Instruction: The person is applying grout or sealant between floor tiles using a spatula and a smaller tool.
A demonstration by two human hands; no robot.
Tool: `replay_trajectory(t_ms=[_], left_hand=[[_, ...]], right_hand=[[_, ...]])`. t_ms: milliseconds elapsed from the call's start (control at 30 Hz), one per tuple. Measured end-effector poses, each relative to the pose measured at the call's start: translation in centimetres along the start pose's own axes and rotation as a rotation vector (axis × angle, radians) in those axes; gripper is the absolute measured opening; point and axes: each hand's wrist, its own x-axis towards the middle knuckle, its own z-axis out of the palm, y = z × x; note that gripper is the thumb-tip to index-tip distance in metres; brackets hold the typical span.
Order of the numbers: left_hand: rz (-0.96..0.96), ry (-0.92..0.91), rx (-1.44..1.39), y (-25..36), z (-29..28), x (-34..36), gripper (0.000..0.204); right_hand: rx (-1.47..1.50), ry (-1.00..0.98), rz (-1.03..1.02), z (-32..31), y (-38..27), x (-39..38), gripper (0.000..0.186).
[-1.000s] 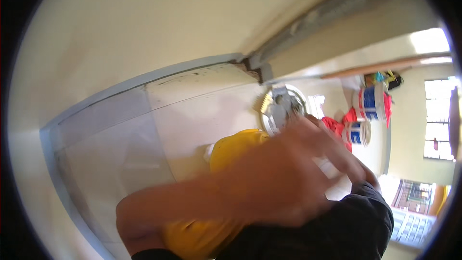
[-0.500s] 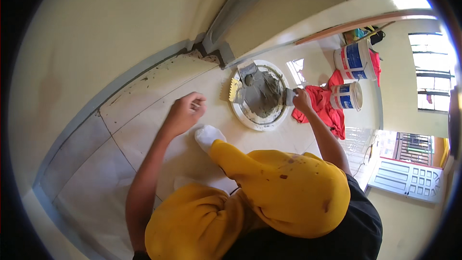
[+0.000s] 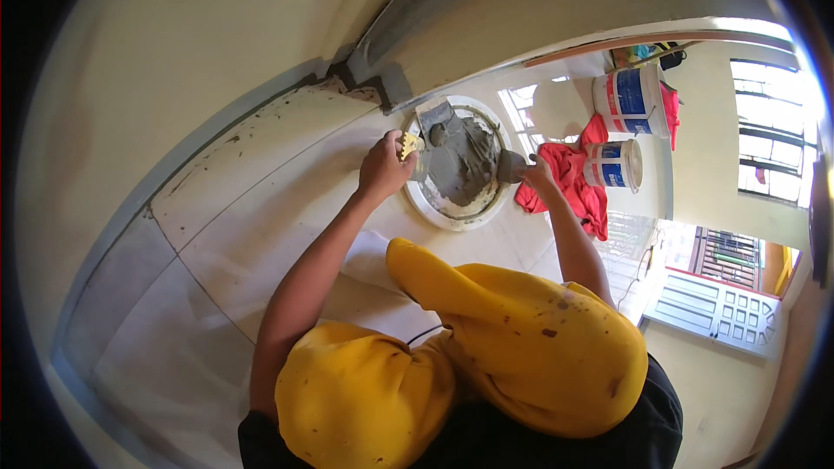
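Observation:
A round white tray (image 3: 423, 208) on the tiled floor holds wet grey mortar (image 3: 460, 161). My left hand (image 3: 383, 172) is closed on a yellow notched spreader (image 3: 408, 145) at the tray's left rim, its toothed edge showing past my fingers. My right hand (image 3: 539, 175) grips a putty knife (image 3: 510, 167) whose mortar-coated blade reaches over the right side of the tray. A flat grey blade (image 3: 432, 115) lies at the tray's far left rim, smeared with mortar; whether it joins the yellow spreader I cannot tell.
Red cloth (image 3: 565, 187) lies right of the tray, beside a small white bucket (image 3: 612, 165) and a larger bucket (image 3: 630, 102). The wall corner (image 3: 352, 74) shows grey patches at floor level. My yellow-clad knees (image 3: 521, 339) are close below the tray.
My left hand has moved right and forward and taken hold of the yellow notched spreader on the tray rim. The putty knife in my right hand has shifted slightly over the tray.

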Motion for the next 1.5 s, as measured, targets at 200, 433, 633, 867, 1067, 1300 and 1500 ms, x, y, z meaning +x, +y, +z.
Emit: replay_trajectory(t_ms=[200,433,633,867,1067,1300,1500], left_hand=[[0.141,0.209,0.050,-0.4,0.1,-0.9,0.042],[-0.043,0.010,-0.239,2.7,-0.3,-7.5,0.031],[0.022,0.143,-0.167,0.8,-1.5,-7.3,0.036],[0.014,0.008,-0.268,-1.4,-1.8,-2.9,0.067],[-0.117,-0.244,-0.587,-1.9,-0.9,-1.4,0.085],[-0.210,-0.538,-0.333,-0.8,2.1,-6.1,0.104],[-0.225,-0.396,-0.032,0.0,2.1,-7.4,0.079]], right_hand=[[0.415,-0.298,-0.015,-2.5,-3.0,-4.0,0.028],[0.904,-0.566,-0.047,2.0,-5.2,-12.7,0.054],[0.523,-0.235,0.000,1.5,-1.9,-12.1,0.049],[0.477,-0.141,0.136,1.6,3.3,-9.5,0.060],[0.534,-0.276,0.163,3.4,2.5,-9.2,0.047],[0.161,-0.223,0.079,-1.4,4.6,-3.6,0.050],[-0.517,0.591,-0.529,-0.4,2.4,-4.9,0.042]])
